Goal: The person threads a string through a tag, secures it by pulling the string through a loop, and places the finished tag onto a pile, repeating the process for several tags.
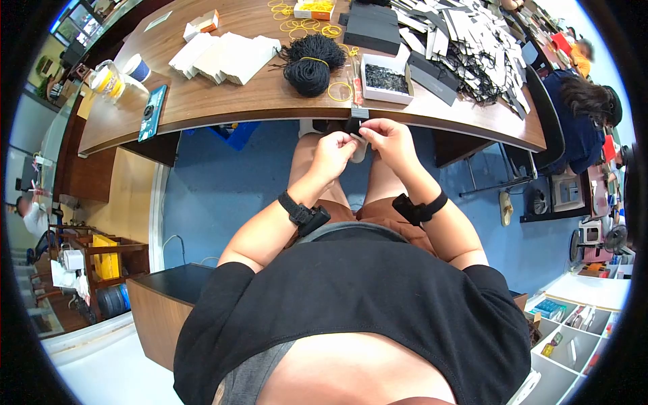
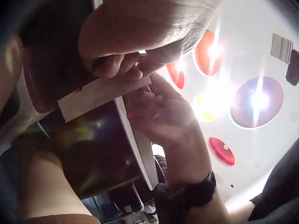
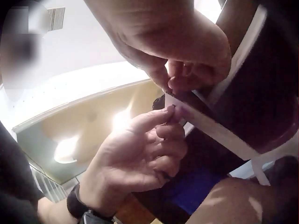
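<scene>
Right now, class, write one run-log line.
left hand pinches pale strip | right hand pinches at same end | black cord bundle on table

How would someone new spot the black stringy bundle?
Find the big brown table. On its near side, between the white stack and the open white box, sits the black bundle. Unlike those, it's rounded and stringy, with a yellow band across it.
</scene>
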